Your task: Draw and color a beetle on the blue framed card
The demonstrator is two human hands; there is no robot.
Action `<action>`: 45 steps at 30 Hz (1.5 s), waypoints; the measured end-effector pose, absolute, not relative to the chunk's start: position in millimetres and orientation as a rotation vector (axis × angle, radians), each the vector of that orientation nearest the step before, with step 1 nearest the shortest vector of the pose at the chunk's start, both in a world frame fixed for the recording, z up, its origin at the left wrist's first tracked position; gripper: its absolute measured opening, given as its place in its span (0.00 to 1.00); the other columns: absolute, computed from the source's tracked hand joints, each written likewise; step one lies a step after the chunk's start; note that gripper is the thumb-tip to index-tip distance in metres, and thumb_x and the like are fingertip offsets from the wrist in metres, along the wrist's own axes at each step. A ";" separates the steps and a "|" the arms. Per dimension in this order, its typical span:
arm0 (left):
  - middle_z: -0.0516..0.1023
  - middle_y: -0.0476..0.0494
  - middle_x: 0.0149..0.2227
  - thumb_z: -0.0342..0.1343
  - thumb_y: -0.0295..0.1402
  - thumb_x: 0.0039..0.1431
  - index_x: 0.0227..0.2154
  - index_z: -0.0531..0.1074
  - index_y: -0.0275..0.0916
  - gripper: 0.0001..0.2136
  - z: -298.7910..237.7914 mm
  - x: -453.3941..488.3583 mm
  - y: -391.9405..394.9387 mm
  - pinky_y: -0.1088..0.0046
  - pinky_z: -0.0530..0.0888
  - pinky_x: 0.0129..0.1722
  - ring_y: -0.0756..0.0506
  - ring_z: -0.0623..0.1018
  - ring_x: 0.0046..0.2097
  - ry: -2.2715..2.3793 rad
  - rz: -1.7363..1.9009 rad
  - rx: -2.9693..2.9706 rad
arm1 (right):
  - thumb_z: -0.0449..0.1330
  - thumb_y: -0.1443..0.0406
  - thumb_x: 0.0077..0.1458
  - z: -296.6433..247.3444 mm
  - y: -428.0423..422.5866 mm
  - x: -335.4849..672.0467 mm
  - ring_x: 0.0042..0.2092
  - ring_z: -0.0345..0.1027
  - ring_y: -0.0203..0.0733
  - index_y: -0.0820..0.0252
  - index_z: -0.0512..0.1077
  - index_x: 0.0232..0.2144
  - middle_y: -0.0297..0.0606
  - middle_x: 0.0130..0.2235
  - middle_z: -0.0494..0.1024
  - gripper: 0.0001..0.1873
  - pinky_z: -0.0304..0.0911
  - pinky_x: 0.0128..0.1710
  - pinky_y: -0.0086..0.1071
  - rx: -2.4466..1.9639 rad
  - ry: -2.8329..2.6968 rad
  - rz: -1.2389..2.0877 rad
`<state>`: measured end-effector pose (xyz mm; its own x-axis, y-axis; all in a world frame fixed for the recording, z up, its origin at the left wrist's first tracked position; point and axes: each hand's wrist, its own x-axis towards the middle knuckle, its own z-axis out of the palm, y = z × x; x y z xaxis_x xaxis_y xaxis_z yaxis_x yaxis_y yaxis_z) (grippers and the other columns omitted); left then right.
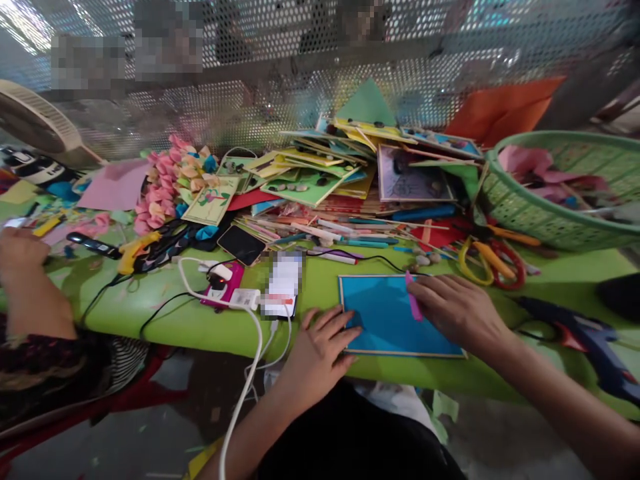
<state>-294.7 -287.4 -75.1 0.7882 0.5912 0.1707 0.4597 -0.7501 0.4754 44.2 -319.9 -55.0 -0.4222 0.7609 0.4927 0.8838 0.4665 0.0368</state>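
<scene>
A blue sheet (383, 313) with a thin pale wooden border lies flat on the green table in front of me. My left hand (325, 340) rests palm down on its left edge, fingers spread, holding nothing. Over the right part of the sheet, my right hand (457, 310) is closed on a short bright purple pen-like piece (414, 297). That piece stands roughly upright in the picture; its exact kind is unclear, and the fingers hide part of it.
A glue gun (585, 340) and scissors (493, 260) lie to the right, below a green basket (565, 200). Behind are loose pens (330, 230) and piled cards (310, 183). Left of the sheet are a phone (283, 287), cables and a power strip (223, 283). Another person's hand (23, 253) is far left.
</scene>
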 end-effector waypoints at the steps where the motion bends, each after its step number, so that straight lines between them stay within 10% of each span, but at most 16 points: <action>1: 0.78 0.43 0.70 0.69 0.34 0.70 0.62 0.78 0.47 0.20 -76.8 -294.5 -289.2 0.46 0.68 0.70 0.36 0.75 0.72 0.792 0.456 2.561 | 0.61 0.69 0.69 -53.5 -326.5 43.3 0.37 0.80 0.47 0.51 0.79 0.47 0.39 0.41 0.88 0.09 0.69 0.41 0.40 -1.399 -2.189 -0.328; 14: 0.74 0.43 0.73 0.60 0.40 0.77 0.67 0.74 0.46 0.19 -73.7 -293.7 -298.1 0.41 0.56 0.78 0.37 0.68 0.77 0.702 0.451 2.538 | 0.72 0.57 0.57 -35.8 -352.6 5.9 0.31 0.72 0.43 0.52 0.87 0.36 0.38 0.33 0.83 0.08 0.67 0.27 0.35 -1.390 -0.911 0.866; 45: 0.73 0.53 0.74 0.53 0.46 0.80 0.68 0.74 0.54 0.19 -87.3 -295.2 -298.0 0.37 0.58 0.78 0.35 0.71 0.74 0.646 0.378 2.566 | 0.65 0.48 0.68 -73.2 -340.4 -32.3 0.40 0.80 0.48 0.53 0.85 0.47 0.42 0.44 0.87 0.19 0.77 0.41 0.37 -1.575 -1.012 1.012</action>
<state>-295.2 -298.0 -87.3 0.8516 0.5030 0.1476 0.3754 -0.7818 0.4979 -32.3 -340.4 -73.2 0.3084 0.9417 -0.1346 0.1342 -0.1832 -0.9739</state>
